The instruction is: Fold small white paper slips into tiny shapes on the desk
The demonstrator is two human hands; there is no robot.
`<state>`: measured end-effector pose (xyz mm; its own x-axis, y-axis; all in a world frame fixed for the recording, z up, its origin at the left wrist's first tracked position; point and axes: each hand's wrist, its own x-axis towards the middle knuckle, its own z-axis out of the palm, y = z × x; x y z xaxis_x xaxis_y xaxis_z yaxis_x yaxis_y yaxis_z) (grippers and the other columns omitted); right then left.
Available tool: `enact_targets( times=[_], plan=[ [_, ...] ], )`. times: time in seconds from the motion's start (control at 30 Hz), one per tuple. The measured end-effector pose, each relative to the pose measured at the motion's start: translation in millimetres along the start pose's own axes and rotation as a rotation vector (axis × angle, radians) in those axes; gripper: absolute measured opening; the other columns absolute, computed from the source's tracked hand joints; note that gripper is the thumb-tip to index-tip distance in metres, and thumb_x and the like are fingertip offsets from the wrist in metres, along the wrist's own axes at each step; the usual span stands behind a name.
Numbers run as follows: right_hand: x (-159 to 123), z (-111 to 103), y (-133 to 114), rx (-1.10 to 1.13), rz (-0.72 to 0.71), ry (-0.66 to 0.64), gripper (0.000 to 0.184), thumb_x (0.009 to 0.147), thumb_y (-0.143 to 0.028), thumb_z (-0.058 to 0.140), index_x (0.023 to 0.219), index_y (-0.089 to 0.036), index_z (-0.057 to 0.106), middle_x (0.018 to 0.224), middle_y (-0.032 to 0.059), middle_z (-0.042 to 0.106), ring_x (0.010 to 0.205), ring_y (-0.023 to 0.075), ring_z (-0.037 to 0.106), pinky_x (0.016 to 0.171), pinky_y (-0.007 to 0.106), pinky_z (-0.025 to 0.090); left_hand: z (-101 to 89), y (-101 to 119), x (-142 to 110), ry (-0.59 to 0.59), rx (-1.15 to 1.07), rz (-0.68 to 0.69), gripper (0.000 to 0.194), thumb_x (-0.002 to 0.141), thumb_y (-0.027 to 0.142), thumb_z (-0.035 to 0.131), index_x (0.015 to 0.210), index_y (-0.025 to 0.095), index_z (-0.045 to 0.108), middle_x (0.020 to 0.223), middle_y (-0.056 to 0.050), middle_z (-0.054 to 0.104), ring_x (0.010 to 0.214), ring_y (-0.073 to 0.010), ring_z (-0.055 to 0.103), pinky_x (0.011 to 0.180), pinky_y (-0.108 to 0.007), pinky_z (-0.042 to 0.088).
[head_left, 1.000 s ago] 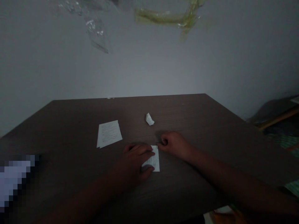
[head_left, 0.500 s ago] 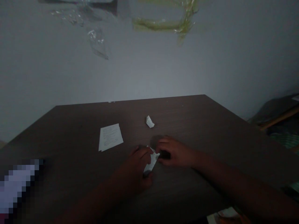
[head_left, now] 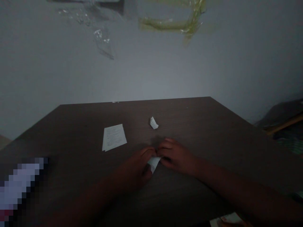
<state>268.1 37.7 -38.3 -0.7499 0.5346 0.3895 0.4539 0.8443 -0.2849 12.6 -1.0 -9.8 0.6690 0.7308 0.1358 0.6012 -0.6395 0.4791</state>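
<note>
Fingers (head_left: 148, 153) of left hand (head_left: 137, 167) are part-closed on paper slip (head_left: 154, 162), near side of crumpled paper (head_left: 154, 123); right hand (head_left: 177, 158) is bunched at slip's edge, pinch can't be confirmed. Slip, flat a second ago, is now bent: fold apparently being made.

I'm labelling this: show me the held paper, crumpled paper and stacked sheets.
Held paper (head_left: 154, 162), head view, exposed middle.
Crumpled paper (head_left: 154, 123), head view, its middle.
Stacked sheets (head_left: 115, 137), head view, top sheet.
</note>
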Motion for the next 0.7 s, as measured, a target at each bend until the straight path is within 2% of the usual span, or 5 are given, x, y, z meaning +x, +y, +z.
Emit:
enact_targets(
  times=[0.1,0.23,0.3,0.43,0.7],
  plan=[
    [0,-1,-3,0.039,-0.087,0.136,0.012,0.108,-0.018,0.065,0.116,-0.02,0.074,0.11,0.0086,0.078,0.101,0.0242,0.07,0.093,0.042,0.055,1.0,2,-3,0.063,0.004,0.02,0.044,0.093,0.012,0.062,0.136,0.024,0.061,0.147,-0.01,0.073,0.135,-0.0291,0.072,0.116,-0.041,0.06],
    [1,-8,-17,0.067,-0.184,0.288,0.013,0.111,-0.019,0.06,0.109,-0.02,0.073,0.094,0.0047,0.076,0.087,0.0203,0.068,0.084,0.038,0.054,1.2,3,-6,0.13,-0.057,0.058,0.023,0.099,0.015,0.056,0.119,0.024,0.063,0.133,-0.011,0.077,0.126,-0.0275,0.074,0.111,-0.042,0.061],
    [1,-12,-24,0.028,-0.204,0.295,0.017,0.111,-0.021,0.059,0.103,-0.02,0.073,0.087,0.003,0.073,0.08,0.0196,0.065,0.08,0.038,0.052,-1.5,3,-7,0.166,-0.081,0.071,0.016,0.102,0.016,0.053,0.111,0.024,0.063,0.125,-0.01,0.078,0.119,-0.0263,0.075,0.105,-0.043,0.063],
    [-1,-19,-33,-0.109,-0.116,0.228,0.024,0.11,-0.02,0.055,0.093,-0.02,0.072,0.081,0.0028,0.069,0.078,0.0205,0.061,0.078,0.04,0.048,-10.4,7,-7,0.246,-0.085,0.092,0.014,0.103,0.016,0.052,0.105,0.023,0.064,0.111,-0.008,0.077,0.105,-0.0242,0.074,0.093,-0.04,0.063],
    [-2,-18,-43,-0.15,-0.086,0.221,0.025,0.11,-0.019,0.056,0.09,-0.02,0.071,0.079,0.0032,0.066,0.076,0.021,0.057,0.077,0.04,0.047,-10.3,17,-4,0.274,0.224,0.159,0.019,0.097,0.009,0.056,0.094,0.023,0.068,0.095,-0.005,0.076,0.088,-0.0249,0.069,0.085,-0.044,0.055]
  ],
)
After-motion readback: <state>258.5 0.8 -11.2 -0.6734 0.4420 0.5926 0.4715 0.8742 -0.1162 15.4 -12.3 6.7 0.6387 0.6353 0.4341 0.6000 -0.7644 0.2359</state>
